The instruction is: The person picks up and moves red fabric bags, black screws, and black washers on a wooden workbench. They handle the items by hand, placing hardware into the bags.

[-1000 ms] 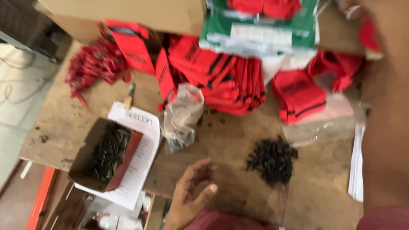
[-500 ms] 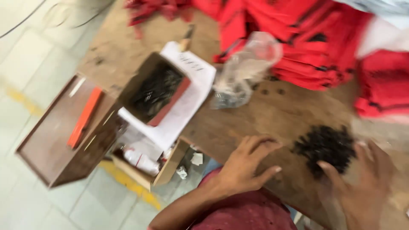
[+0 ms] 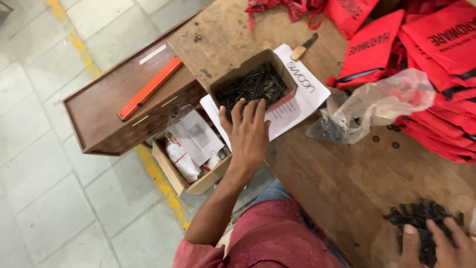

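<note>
At about ten o'clock on the wooden counter (image 3: 317, 164), a small cardboard box (image 3: 254, 82) of dark screws sits on a sheet of white paper (image 3: 302, 94), right at the near edge where an arm can reach it without stretching. The left hand (image 3: 248, 131) hovers over the box's near rim, fingers spread and loose, tips just at the screws — holding nothing that can be seen. At five o'clock the right hand (image 3: 439, 243) rests with fingers curled on a loose heap of black screws (image 3: 421, 218); whether it pinches any cannot be told. Between the two, at about two o'clock, a clear plastic bag (image 3: 372, 106) slumps open on its side, a few washers spilled beside it, with red bags (image 3: 426, 64) stacked behind. Below the counter's edge stand a brown drawer (image 3: 114, 119) carrying an orange strip and an open carton (image 3: 191, 164) of packets.

Half a second ago the left hand lay flat on the bare wood, well short of the box — now it has stretched forward to the rim, while the right hand stays at the heap.
</note>
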